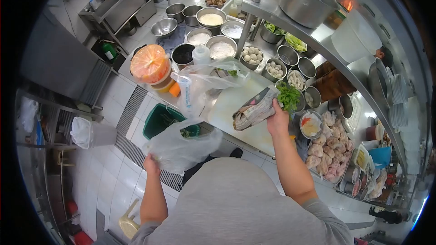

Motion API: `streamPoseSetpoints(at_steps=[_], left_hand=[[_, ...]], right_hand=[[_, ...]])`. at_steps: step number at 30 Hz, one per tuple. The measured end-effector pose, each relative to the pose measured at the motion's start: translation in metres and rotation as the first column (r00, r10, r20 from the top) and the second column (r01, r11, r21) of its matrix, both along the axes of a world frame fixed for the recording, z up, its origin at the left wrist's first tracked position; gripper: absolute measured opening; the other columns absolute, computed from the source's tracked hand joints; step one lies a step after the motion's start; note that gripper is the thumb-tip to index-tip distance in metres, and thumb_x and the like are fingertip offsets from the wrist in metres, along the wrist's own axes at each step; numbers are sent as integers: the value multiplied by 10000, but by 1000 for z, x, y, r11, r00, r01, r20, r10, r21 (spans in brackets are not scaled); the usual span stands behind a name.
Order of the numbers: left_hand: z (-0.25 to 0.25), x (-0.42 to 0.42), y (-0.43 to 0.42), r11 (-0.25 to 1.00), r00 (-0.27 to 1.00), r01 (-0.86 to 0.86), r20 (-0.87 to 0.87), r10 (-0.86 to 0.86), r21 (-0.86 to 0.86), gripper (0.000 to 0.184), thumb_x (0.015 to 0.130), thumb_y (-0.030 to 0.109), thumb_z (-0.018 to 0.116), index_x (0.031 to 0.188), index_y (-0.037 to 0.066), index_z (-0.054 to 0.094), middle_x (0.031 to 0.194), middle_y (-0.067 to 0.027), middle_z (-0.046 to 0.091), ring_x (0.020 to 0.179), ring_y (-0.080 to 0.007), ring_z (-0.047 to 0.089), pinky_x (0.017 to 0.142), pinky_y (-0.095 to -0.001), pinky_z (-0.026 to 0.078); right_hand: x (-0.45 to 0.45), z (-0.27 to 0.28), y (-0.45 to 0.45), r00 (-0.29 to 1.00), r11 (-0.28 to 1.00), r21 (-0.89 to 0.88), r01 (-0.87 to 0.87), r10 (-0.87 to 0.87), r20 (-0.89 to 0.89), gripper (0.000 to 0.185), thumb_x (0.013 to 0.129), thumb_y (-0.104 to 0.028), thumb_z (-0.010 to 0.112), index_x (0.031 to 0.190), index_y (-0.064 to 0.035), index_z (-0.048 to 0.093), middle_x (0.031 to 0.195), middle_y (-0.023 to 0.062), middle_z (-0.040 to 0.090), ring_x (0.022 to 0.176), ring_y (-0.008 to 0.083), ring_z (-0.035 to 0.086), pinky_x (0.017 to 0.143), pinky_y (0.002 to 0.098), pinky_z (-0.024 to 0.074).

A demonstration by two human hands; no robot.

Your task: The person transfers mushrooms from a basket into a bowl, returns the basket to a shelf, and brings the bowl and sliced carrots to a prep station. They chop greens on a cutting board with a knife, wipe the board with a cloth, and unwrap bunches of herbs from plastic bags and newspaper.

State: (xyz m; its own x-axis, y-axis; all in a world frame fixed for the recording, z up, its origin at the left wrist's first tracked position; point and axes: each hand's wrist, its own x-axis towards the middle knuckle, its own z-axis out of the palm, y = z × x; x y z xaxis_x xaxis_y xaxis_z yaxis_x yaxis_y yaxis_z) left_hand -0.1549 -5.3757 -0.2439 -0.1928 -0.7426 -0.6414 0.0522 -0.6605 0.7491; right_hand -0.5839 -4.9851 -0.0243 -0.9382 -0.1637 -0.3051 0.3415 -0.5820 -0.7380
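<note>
My left hand (151,164) grips a clear plastic bag (184,147), which hangs out to the left of the counter, partly in front of a green bin (156,120). In my right hand (278,119) is a bunch of leafy herbs (289,95) with its stems wrapped in newspaper (256,109). The bundle is held over a pale cutting board (236,102), leaves pointing away to the right. Another clear plastic bag (200,86) lies crumpled at the board's left end, with some green leaves by it.
Metal bowls of white powder (221,47), pots of pale balls (252,56) and a tray of raw chicken (329,143) crowd the counter. An orange bag-covered tub (150,63) stands at the left edge. A steel shelf (309,29) overhangs the right side. A white bin (91,131) stands on the floor.
</note>
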Motion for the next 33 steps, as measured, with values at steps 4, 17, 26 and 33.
streamPoseSetpoints(at_steps=[4,17,26,33], left_hand=[[-42,17,-39,985,994,-97,60,89,143,324,1048,204,506,1259,-19,611,1209,-141,651,1052,-288,644,858,-430,548],[-49,-82,-52,720,436,670,881,-182,-183,787,871,303,741,1480,-87,429,1445,-355,489,1318,-488,508,1143,-510,385],[144,-225,101,91,241,843,220,-945,-530,275,957,174,695,1176,8,693,1067,-140,749,979,-218,727,874,-339,564],[142,-351,166,-292,449,616,631,-632,-732,481,881,179,725,1330,37,629,1319,-210,641,1200,-375,626,1019,-457,504]], right_hand=[[8,-11,3,994,949,312,44,-74,84,471,944,-124,748,1363,-40,551,1249,90,640,1132,251,622,955,428,496],[17,-33,-5,986,529,833,-164,82,142,899,800,-376,885,1508,-85,414,1221,176,643,1034,298,678,780,448,581],[70,-59,-10,988,345,938,7,144,-60,1074,760,-392,914,1530,45,307,1209,215,577,891,242,668,781,349,568],[63,-103,-6,973,420,907,36,193,-128,1004,784,-222,887,1539,29,275,1216,218,583,987,276,682,847,360,572]])
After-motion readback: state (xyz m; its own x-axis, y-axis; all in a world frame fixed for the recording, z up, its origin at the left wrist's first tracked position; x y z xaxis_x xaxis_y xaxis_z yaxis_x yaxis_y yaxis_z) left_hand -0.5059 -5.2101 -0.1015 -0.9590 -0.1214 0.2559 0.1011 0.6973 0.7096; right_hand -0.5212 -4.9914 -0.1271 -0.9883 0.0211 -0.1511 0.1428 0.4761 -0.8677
